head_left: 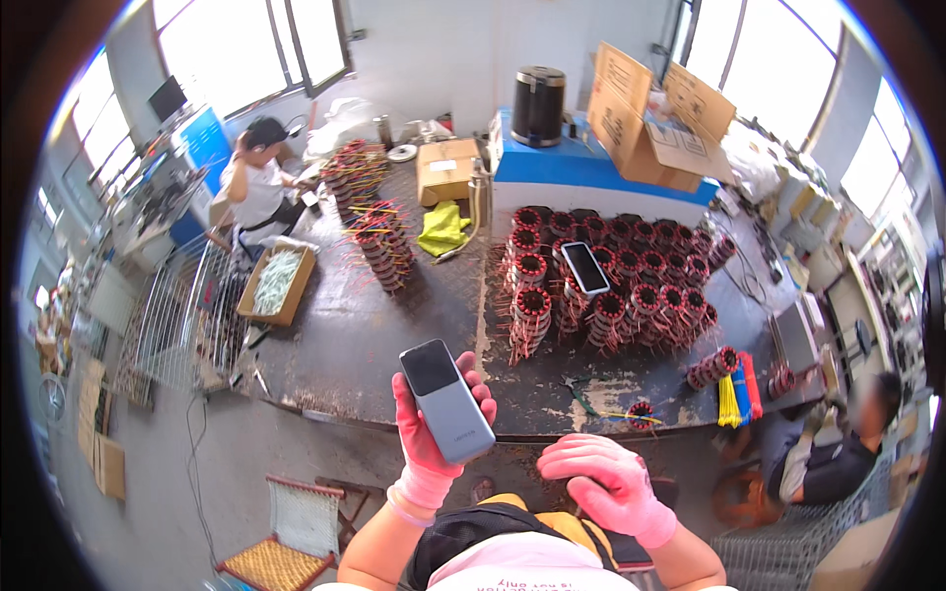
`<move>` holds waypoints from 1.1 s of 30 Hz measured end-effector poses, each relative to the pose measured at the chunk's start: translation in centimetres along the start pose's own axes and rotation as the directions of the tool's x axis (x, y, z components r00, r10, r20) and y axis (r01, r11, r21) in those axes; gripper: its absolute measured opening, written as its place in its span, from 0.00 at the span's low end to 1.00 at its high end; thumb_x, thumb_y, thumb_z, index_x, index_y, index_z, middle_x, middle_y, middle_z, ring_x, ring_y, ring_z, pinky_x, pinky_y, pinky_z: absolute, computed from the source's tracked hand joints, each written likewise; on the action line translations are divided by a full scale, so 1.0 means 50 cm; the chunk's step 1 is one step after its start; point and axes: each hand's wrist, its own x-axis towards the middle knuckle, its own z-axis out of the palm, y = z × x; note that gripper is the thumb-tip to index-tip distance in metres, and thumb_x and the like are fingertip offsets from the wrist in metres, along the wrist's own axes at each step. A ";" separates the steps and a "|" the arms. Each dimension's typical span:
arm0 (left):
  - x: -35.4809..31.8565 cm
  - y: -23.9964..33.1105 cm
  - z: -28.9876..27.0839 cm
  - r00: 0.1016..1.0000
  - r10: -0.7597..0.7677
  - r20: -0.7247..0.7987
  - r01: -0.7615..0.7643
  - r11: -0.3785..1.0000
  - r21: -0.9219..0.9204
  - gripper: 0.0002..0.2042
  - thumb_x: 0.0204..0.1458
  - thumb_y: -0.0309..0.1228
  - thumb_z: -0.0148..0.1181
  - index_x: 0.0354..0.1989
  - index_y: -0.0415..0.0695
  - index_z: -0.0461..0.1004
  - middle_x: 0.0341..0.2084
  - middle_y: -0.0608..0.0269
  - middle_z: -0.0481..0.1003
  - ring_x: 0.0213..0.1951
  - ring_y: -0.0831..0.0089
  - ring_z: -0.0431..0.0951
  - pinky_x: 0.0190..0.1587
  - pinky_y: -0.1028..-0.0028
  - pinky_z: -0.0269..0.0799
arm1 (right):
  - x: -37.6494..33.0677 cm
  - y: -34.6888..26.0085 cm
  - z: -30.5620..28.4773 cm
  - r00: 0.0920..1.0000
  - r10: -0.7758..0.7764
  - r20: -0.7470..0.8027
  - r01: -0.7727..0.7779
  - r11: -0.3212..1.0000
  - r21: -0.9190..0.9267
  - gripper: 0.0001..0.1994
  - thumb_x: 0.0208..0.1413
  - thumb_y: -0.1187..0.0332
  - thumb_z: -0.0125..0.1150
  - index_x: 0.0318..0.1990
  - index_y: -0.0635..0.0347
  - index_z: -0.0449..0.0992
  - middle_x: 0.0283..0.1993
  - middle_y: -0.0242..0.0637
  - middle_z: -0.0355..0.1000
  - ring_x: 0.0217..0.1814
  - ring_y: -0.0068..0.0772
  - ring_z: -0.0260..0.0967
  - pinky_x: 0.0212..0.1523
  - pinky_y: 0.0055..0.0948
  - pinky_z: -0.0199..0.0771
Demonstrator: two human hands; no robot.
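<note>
In my left hand (424,443), gloved in pink, lies a grey phone (451,409) with a dark panel on its upper part; my fingers wrap round its sides. My right hand (611,485), in a pink glove too, hangs empty beside it, with fingers stretched out to the left and the thumb apart. Both hands are over the near edge of the dark worktable (384,350). Beyond them, stacks of round wire-wound motor cores (645,295) with red tops fill the table's right half. A second phone (585,268), white-rimmed with a dark screen, rests on top of these stacks.
More cores with coloured leads (379,246) stand left of centre, near a yellow cloth (444,229) and a carton (447,169). A box of pale strips (278,286) sits at the left edge. Co-workers sit at left (261,182) and right (838,453). A chair (286,537) stands lower left.
</note>
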 end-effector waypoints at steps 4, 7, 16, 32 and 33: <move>0.051 0.018 -0.010 0.986 -0.050 -0.160 0.027 0.990 -0.139 0.42 0.56 0.58 0.61 0.67 0.36 0.59 0.48 0.53 0.73 0.50 0.51 0.75 0.54 0.47 0.76 | -0.033 0.018 0.005 0.941 0.301 -0.155 -0.297 0.954 0.050 0.13 0.57 0.73 0.56 0.47 0.68 0.81 0.50 0.47 0.79 0.56 0.42 0.75 0.60 0.37 0.71; 0.080 0.017 -0.008 0.951 0.007 -0.309 -0.047 0.991 -0.124 0.42 0.55 0.58 0.61 0.67 0.35 0.60 0.46 0.52 0.74 0.48 0.51 0.76 0.52 0.46 0.78 | -0.029 0.018 0.016 0.890 0.397 -0.223 -0.373 0.917 0.145 0.13 0.57 0.76 0.60 0.50 0.64 0.79 0.51 0.45 0.79 0.57 0.45 0.75 0.60 0.36 0.72; 0.162 -0.014 -0.007 0.986 -0.097 -0.134 0.126 0.964 0.233 0.44 0.57 0.68 0.49 0.64 0.37 0.66 0.47 0.50 0.79 0.50 0.53 0.80 0.68 0.50 0.63 | 0.005 0.123 0.026 0.836 0.548 -0.030 -0.477 0.753 0.454 0.28 0.71 0.57 0.51 0.69 0.69 0.60 0.60 0.43 0.72 0.61 0.32 0.70 0.61 0.32 0.68; 0.441 -0.235 -0.068 0.980 -0.026 -0.197 0.142 0.786 0.602 0.49 0.50 0.78 0.42 0.65 0.46 0.67 0.56 0.50 0.74 0.60 0.48 0.70 0.65 0.53 0.63 | 0.038 0.437 -0.231 0.824 0.491 0.284 -0.307 -0.034 0.951 0.26 0.68 0.53 0.55 0.64 0.64 0.66 0.57 0.44 0.73 0.54 0.36 0.76 0.53 0.33 0.78; 0.462 -0.248 -0.068 0.983 -0.036 -0.178 0.145 0.745 0.651 0.49 0.49 0.78 0.42 0.65 0.45 0.67 0.56 0.51 0.73 0.60 0.49 0.70 0.66 0.54 0.62 | 0.039 0.448 -0.252 0.837 0.472 0.277 -0.314 -0.001 0.950 0.27 0.68 0.53 0.57 0.65 0.64 0.65 0.57 0.43 0.73 0.55 0.36 0.75 0.54 0.33 0.77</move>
